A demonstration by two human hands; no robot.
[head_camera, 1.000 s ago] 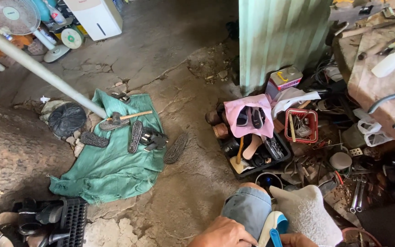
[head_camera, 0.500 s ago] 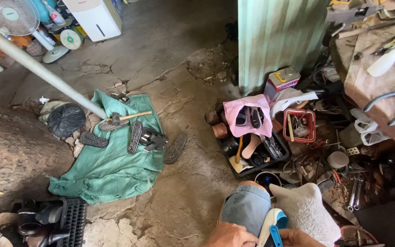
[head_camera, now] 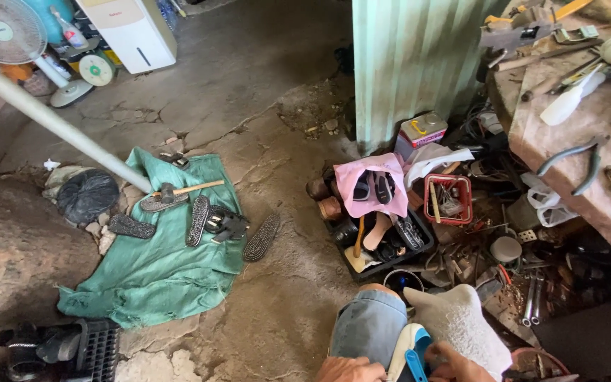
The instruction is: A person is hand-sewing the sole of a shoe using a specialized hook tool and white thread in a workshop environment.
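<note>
At the bottom edge my left hand (head_camera: 351,370) and my right hand (head_camera: 454,364) both grip a white and blue shoe (head_camera: 410,350) that rests against my jeans-covered knee (head_camera: 370,325). A white cloth (head_camera: 457,322) lies over my other leg, just right of the shoe. Only the fingers of each hand show. On the green cloth (head_camera: 157,262) to the left lie a hammer (head_camera: 178,192) and several dark shoe soles (head_camera: 197,221).
A black tray (head_camera: 380,244) of tools with a pink cloth sits ahead of my knee, next to a red basket (head_camera: 448,199). A workbench (head_camera: 567,148) with pliers stands at right. A corrugated green sheet (head_camera: 419,56), a grey pole (head_camera: 51,120) and fans stand behind.
The view has shifted slightly; my hands have slipped lower in the frame. They keep their hold on the shoe.
</note>
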